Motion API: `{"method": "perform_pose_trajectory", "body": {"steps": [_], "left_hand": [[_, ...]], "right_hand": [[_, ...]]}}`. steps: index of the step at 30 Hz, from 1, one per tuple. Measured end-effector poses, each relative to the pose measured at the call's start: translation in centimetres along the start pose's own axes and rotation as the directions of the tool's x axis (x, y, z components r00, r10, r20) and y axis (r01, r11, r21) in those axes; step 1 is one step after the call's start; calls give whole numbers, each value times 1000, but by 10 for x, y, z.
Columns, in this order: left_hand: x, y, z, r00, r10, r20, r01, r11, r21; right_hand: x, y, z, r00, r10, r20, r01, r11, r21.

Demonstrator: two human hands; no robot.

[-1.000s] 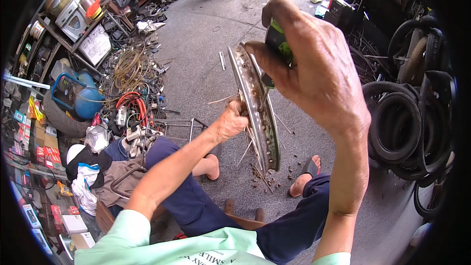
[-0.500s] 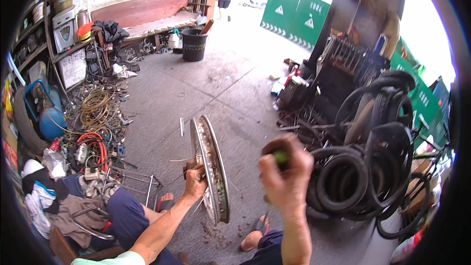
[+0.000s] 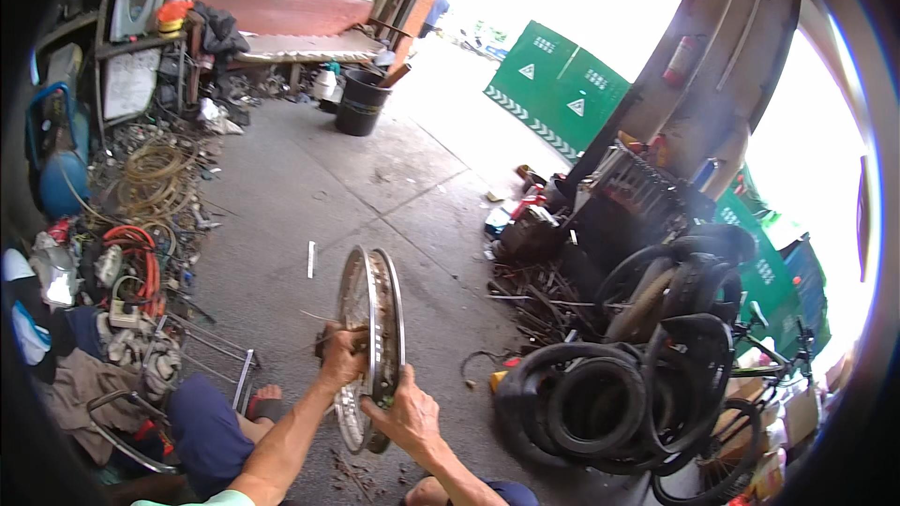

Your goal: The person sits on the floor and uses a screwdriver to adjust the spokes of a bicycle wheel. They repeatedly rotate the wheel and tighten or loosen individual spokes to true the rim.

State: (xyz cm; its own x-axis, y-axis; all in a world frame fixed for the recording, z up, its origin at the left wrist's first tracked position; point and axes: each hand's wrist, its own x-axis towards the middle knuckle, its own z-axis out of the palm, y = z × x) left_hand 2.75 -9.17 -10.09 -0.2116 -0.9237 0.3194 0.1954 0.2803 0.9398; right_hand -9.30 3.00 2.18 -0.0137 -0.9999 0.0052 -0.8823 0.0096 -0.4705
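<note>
one tyreless rim (image 3: 377, 307) (one blue tank (image 3: 62, 189))

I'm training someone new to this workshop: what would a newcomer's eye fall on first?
Probably the silver rim, standing upright a little left of centre, with the left hand and right hand at it. Next, likely the heap of black tyres on the floor at the right. Beyond, the bright green barrier stands out near the top, right of centre.
</note>
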Motion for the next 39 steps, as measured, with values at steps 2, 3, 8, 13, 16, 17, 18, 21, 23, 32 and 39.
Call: {"method": "perform_pose_trajectory", "body": {"steps": [2, 3, 8, 13, 16, 17, 18, 21, 23, 32, 39], "left_hand": [[2, -31, -7, 965, 146, -216, -82, 957, 279], [2, -52, -12, 906, 248, -344, -76, 893, 444], [9, -24, -1, 977, 128, -173, -95, 978, 187], [0, -4, 15, 974, 98, -207, -40, 963, 267], [1, -10, 20, 975, 118, -191, -59, 956, 288], [0, -8, 20, 975, 121, -187, -58, 948, 313], [-4, -13, 20, 980, 106, -168, -51, 952, 303], [-7, -34, -19, 981, 97, -166, -27, 925, 378], [-9, -27, -24, 970, 112, -214, -27, 931, 364], [-31, -76, -54, 973, -96, -209, 104, 994, 30], [-5, -152, -125, 969, -246, -38, 230, 944, -237]], "right_hand": [[9, -3, -2, 998, 11, 62, -13, 1000, 27], [14, -8, 2, 998, 3, 68, -4, 1000, 18], [23, -1, 11, 992, 93, 85, -84, 990, -110], [14, -9, 5, 977, 166, 134, -145, 977, -154], [14, -7, 7, 984, 152, 94, -136, 979, -152], [15, -8, 5, 977, 178, 115, -159, 975, -153], [13, -9, 4, 975, 182, 124, -162, 974, -158], [26, -24, 11, 970, 125, 209, -99, 987, -130], [28, -38, -7, 976, 89, 198, -58, 986, -158], [21, -15, -12, 997, -51, -57, 53, 998, 26], [12, 6, 8, 985, -58, -164, 59, 998, 3]]}}
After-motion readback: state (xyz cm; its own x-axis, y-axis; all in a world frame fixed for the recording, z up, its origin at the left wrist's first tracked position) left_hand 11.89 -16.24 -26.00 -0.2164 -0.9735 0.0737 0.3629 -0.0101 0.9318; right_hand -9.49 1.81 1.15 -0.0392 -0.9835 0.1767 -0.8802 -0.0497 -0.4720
